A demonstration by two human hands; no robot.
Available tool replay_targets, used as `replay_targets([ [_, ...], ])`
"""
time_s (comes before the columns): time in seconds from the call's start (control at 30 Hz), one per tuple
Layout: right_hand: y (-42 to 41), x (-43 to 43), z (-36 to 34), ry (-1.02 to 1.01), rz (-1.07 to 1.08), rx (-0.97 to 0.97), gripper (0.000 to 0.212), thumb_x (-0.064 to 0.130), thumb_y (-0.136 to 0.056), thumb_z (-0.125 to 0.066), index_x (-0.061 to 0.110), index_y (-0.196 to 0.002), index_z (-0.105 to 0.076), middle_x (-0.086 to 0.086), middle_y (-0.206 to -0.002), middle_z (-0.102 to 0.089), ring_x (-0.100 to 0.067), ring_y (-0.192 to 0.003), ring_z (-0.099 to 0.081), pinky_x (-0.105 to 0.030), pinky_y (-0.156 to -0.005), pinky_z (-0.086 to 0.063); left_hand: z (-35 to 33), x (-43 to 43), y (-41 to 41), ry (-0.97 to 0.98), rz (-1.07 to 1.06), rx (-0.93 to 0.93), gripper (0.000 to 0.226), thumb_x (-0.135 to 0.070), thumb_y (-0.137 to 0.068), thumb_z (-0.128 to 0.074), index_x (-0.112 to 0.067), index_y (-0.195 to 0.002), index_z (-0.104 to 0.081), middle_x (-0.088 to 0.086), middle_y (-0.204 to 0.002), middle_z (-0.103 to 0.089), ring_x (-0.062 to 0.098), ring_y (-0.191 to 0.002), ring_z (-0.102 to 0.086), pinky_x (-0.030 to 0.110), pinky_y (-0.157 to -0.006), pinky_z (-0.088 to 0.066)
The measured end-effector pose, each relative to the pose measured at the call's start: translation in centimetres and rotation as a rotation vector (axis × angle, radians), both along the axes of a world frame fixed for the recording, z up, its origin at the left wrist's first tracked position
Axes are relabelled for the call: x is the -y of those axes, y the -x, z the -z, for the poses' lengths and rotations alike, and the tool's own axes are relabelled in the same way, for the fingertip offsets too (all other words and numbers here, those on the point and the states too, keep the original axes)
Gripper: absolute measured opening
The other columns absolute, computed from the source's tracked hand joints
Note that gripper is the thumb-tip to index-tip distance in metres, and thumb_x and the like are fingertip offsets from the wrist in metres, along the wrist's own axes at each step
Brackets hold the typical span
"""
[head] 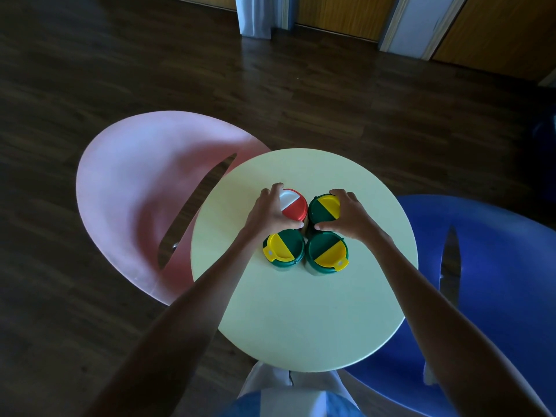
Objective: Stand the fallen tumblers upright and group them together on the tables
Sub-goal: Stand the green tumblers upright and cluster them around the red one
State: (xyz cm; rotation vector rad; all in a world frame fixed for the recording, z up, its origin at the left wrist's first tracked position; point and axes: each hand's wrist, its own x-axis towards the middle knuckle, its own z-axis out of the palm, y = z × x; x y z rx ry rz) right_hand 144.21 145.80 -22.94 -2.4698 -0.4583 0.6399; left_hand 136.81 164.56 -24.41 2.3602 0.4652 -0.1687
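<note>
Four tumblers stand upright in a tight square on the yellow table [301,311]. The left hand [266,213] grips the red tumbler [296,207]; the right hand [350,218] grips the far green tumbler [322,210]. Two more green ones [284,248] [326,252] stand just nearer, close beside both thumbs. A pink chair [126,188] sits left, a blue chair [496,266] right.

Bare forearms, no sleeves; both hands [272,213] [350,218] ungloved; blue-and-white garment at bottom edge.
</note>
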Motion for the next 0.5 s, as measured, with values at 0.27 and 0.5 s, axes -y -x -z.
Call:
replay_targets([
  [0.27, -0.3, 0.3, 0.1, 0.009, -0.031, -0.005, 0.090, 0.035, -0.069, -0.083, 0.024, -0.141, -0.031, -0.012, -0.141, -0.038, -0.030, -0.126, -0.042, -0.027, -0.082, -0.042, 0.3, 0.1, -0.1, -0.014, 0.017, 0.028, 0.098, -0.044, -0.060, -0.085, -0.020, -0.139, -0.031, 0.010, -0.128, -0.046, 0.027, -0.117, -0.046, 0.040, -0.089, -0.047],
  [0.5, 0.4, 1.6, 0.3, -0.144, 0.187, -0.063, 0.092, 0.045, -0.073, -0.076, 0.023, -0.146, -0.024, -0.010, -0.149, -0.031, -0.027, -0.133, -0.039, -0.039, -0.101, -0.043, 0.1, -0.2, 1.2, 0.079, -0.009, 0.090, 0.104, -0.054, -0.069, -0.075, -0.016, -0.148, -0.020, 0.007, -0.141, -0.045, 0.022, -0.128, -0.041, 0.036, -0.098, -0.041],
])
